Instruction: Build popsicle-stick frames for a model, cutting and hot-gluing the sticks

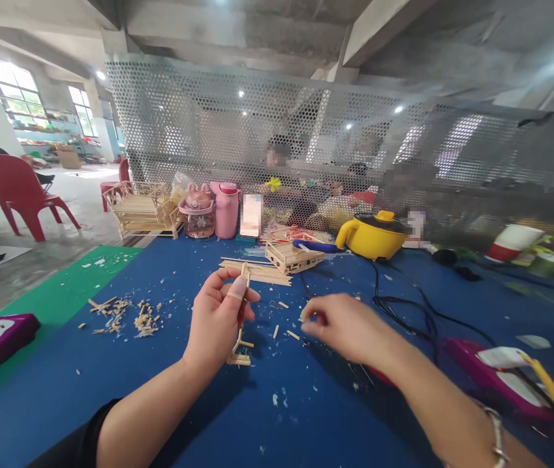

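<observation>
My left hand (218,312) pinches a thin wooden stick piece (246,275) between thumb and fingers, above the blue table. Below that hand, a small joined piece of sticks (240,357) shows; whether it belongs to the held piece is hidden by my fingers. To the right, my right hand (342,323) hovers low with thumb and fingertips pressed together; anything between them is too small to make out. Short cut stick bits (292,335) lie between my hands. Just beyond are a bundle of long wooden sticks (272,275) and a small stick-built tray-like frame (294,259).
A yellow electric pot (374,240) with black cables (404,312) stands back right. At the back left are a wooden stick model (143,211) and pink bottles (227,211). Stick scraps (145,318) lie left. A purple glue-gun-like device (501,377) sits right. Perforated metal screen (238,130) behind.
</observation>
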A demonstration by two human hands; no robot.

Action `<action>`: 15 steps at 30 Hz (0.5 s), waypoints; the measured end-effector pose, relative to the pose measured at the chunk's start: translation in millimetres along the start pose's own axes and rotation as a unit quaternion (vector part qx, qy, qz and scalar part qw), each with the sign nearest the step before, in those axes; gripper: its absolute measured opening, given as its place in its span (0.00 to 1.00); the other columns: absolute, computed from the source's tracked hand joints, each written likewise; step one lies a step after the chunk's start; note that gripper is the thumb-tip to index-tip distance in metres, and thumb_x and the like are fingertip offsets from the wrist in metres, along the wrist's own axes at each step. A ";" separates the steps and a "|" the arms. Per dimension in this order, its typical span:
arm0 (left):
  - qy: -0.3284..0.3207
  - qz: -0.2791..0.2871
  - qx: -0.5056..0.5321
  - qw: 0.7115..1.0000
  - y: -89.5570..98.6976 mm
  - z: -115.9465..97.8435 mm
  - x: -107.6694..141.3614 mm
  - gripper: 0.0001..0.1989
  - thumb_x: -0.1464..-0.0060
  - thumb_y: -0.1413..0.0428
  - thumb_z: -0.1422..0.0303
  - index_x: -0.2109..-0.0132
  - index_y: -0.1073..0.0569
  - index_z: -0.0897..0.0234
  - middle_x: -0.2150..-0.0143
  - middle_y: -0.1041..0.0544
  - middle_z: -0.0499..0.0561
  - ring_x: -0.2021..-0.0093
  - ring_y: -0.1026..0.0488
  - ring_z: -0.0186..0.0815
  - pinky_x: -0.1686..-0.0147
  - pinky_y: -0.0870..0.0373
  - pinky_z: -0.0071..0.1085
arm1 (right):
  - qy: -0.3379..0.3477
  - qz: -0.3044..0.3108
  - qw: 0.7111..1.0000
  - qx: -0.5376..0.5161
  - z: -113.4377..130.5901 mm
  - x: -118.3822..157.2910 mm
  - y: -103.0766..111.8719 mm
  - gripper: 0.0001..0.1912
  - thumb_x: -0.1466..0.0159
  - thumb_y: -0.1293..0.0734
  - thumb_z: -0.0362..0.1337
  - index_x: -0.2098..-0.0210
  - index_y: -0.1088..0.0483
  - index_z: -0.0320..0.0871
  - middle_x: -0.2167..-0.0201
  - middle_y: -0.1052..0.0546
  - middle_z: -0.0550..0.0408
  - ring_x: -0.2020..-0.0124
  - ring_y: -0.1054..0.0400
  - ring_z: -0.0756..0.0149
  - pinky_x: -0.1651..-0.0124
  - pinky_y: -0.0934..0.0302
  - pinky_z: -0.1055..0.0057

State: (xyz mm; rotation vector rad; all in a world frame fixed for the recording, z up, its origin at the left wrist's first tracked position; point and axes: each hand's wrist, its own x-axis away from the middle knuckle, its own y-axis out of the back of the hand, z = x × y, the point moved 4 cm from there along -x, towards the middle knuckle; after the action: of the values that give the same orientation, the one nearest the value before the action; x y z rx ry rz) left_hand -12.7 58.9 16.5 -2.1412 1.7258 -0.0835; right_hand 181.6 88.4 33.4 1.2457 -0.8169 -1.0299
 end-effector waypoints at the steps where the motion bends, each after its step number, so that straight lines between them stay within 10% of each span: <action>1: -0.001 -0.001 -0.001 1.000 -0.3 0.5 0.3 0.15 0.48 0.44 0.58 0.61 0.35 0.65 0.77 0.25 0.46 0.84 0.34 0.25 0.86 0.42 0.19 | 0.014 0.025 0.999 -0.021 2.8 4.3 -13.3 0.05 0.47 0.32 0.41 0.71 0.25 0.50 0.74 0.23 0.56 0.74 0.32 0.63 0.73 0.45 0.70; 7: -0.012 -0.004 -0.003 1.000 -1.7 2.6 0.6 0.15 0.48 0.44 0.59 0.60 0.35 0.65 0.75 0.24 0.47 0.83 0.34 0.25 0.85 0.42 0.18 | 0.050 -0.006 0.973 -0.227 -6.8 -0.7 -42.2 0.06 0.43 0.36 0.37 0.75 0.28 0.44 0.73 0.24 0.56 0.70 0.32 0.66 0.66 0.41 0.70; 12: -0.009 0.000 -0.007 1.000 -3.0 3.0 3.4 0.14 0.48 0.44 0.59 0.60 0.35 0.64 0.75 0.24 0.47 0.83 0.34 0.25 0.85 0.42 0.19 | 0.006 0.061 0.845 -0.532 -8.8 -2.8 -39.0 0.12 0.44 0.33 0.45 0.71 0.34 0.41 0.77 0.29 0.60 0.77 0.35 0.72 0.69 0.40 0.72; 15: -0.015 0.004 -0.007 1.000 -3.3 2.9 4.6 0.14 0.48 0.44 0.59 0.60 0.35 0.64 0.75 0.24 0.47 0.83 0.34 0.25 0.85 0.42 0.19 | 0.001 0.063 0.818 -0.572 -7.8 -4.0 -41.3 0.15 0.46 0.31 0.46 0.71 0.34 0.40 0.77 0.30 0.61 0.78 0.37 0.75 0.71 0.42 0.74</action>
State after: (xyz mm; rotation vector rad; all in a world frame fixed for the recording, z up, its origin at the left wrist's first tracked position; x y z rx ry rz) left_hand -7.7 55.8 14.0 -2.1336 1.7234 -0.0368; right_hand 180.4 94.3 -8.4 0.1428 -0.1429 -1.1172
